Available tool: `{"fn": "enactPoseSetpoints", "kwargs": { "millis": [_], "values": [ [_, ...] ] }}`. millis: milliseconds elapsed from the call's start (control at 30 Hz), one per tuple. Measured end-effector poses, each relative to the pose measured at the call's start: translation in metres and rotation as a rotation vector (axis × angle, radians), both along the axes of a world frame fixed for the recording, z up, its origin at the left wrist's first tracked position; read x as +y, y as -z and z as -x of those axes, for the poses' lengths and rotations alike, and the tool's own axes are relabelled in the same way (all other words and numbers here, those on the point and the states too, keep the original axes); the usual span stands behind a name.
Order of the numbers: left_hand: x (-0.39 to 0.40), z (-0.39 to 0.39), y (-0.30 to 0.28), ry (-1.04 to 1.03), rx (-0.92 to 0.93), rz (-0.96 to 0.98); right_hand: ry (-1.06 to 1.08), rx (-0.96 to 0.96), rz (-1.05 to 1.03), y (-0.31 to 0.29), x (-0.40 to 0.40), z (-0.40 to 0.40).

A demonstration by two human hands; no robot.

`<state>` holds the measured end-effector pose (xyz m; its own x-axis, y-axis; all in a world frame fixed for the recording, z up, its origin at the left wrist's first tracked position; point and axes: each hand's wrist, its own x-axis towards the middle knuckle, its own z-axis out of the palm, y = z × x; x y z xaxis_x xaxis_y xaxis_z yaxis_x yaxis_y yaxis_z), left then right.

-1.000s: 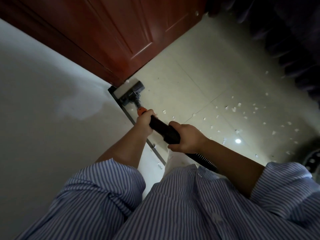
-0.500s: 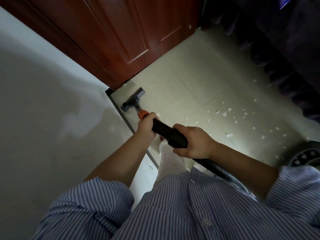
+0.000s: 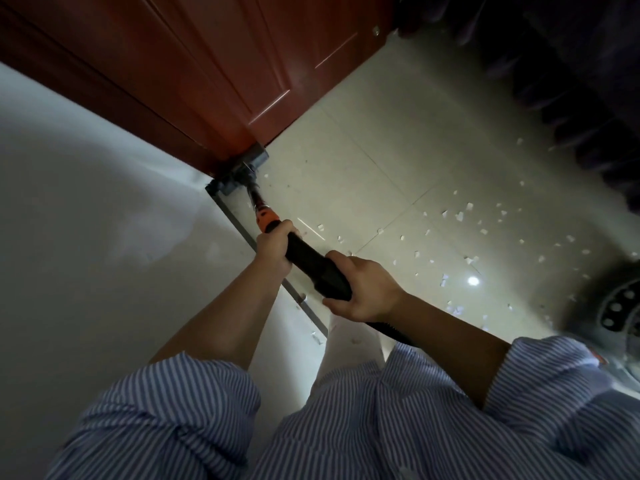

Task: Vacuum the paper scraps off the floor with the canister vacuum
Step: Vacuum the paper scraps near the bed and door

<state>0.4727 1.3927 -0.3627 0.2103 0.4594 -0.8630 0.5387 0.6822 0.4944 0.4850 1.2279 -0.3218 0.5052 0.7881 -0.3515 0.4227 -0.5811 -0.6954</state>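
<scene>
1. Head view, the only one. Landmark: the red-brown door (image 3: 214, 64) at the top.
2. The floor head (image 3: 242, 169) sits jammed into the corner at the foot of the door, touching or nearly touching it, where the white wall (image 3: 86, 220) meets the door frame.
3. The wand (image 3: 258, 206) runs from the floor head back towards the person, with an orange collar (image 3: 266, 220) partway along and the black handle (image 3: 311, 263) behind that.
4. Left hand (image 3: 275, 251): fingers curled round the front of the handle, just behind the orange collar. Firm wrap.
5. Right hand (image 3: 363, 291): fingers curled round the rear of the handle, where the ribbed hose (image 3: 388, 327) leaves it.
6. Paper scraps (image 3: 460, 216): a few lie near the floor head by the door; the bulk is scattered on the tiled floor (image 3: 346, 140) well away from the door, towards the right, near the canister vacuum (image 3: 620, 306) at the frame's right edge.
7. Judgement: the current step is clearing the door corner; most of the job is not yet done.
8. To do it well: keep the floor head flat on the tile, don't ram the door, make slow overlapping strokes out from the door towards the dense patch. Watch the hose so it doesn't sweep scraps aside or tug the canister.
9. More scraps lie along the dark skirting strip (image 3: 266, 261) by the wall; easy to miss.
</scene>
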Motion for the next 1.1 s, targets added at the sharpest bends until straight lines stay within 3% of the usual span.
{"fn": "enactPoseSetpoints", "kwargs": {
  "millis": [333,700,1100],
  "values": [
    [0.033,-0.002,0.034,-0.002,0.055,0.050,-0.030,0.074,0.130,0.029,0.037,-0.007],
    [0.032,-0.014,0.059,-0.031,0.045,0.114,-0.055,0.015,0.127,0.044,0.035,-0.024],
    [-0.020,-0.010,0.024,0.015,0.107,0.162,-0.042,0.090,0.149,0.016,-0.018,-0.017]
  ]
}}
